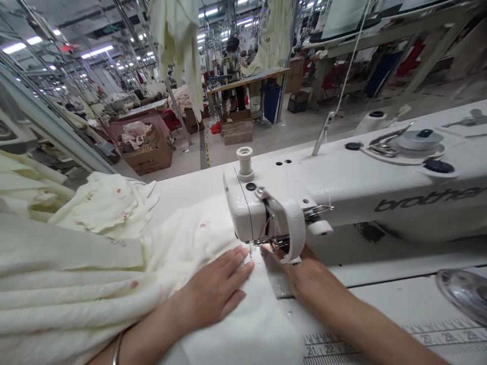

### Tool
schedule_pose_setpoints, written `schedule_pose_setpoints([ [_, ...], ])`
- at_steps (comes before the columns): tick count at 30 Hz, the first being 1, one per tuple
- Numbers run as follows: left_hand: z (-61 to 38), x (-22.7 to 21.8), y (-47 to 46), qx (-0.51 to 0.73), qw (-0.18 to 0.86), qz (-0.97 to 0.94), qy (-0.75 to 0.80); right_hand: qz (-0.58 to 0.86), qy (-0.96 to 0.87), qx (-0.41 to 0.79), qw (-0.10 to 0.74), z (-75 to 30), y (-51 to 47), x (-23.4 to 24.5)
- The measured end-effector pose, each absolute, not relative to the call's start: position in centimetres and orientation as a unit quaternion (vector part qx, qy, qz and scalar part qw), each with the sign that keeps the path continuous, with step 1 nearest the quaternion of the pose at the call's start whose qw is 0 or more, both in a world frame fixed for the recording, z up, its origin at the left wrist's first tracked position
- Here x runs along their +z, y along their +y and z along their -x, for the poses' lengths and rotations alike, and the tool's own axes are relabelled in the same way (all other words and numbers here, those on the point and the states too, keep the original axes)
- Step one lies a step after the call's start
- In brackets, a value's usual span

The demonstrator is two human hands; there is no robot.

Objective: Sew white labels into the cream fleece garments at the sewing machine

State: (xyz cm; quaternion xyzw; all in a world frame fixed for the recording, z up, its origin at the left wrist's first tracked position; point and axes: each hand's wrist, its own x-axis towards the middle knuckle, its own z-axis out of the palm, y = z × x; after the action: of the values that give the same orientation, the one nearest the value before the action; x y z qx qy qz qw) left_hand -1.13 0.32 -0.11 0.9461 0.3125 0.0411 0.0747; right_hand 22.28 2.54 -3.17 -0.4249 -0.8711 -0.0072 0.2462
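My left hand lies flat on cream fabric printed with small pinkish spots, its fingers stretched toward the needle area. The fabric runs under the head of a white sewing machine and spreads left in folds. On the needle's right side, my right hand reaches in beneath the machine head at the fabric's edge. The machine's white guard and take-up parts cover its fingertips, so what they pinch or touch is hidden.
More cream cloth is piled at the left. A ruler scale marks the table front, with a clear, shiny round object at right. A thread cone stands behind the machine. Cardboard boxes and other workstations fill the floor beyond.
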Motion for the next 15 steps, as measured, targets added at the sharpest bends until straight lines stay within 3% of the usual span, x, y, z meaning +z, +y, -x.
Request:
schedule_pose_setpoints([
  [6, 1.4, -0.1, 0.6, 0.05, 0.083, -0.946, 0.31, 0.426, -0.85, -0.063, 0.304, -21.2, -1.5, -4.5],
  [15, 1.7, -0.3, 0.9, 0.051, 0.084, -0.944, 0.314, 0.426, -0.853, -0.075, 0.294, -20.8, -0.7, -4.8],
])
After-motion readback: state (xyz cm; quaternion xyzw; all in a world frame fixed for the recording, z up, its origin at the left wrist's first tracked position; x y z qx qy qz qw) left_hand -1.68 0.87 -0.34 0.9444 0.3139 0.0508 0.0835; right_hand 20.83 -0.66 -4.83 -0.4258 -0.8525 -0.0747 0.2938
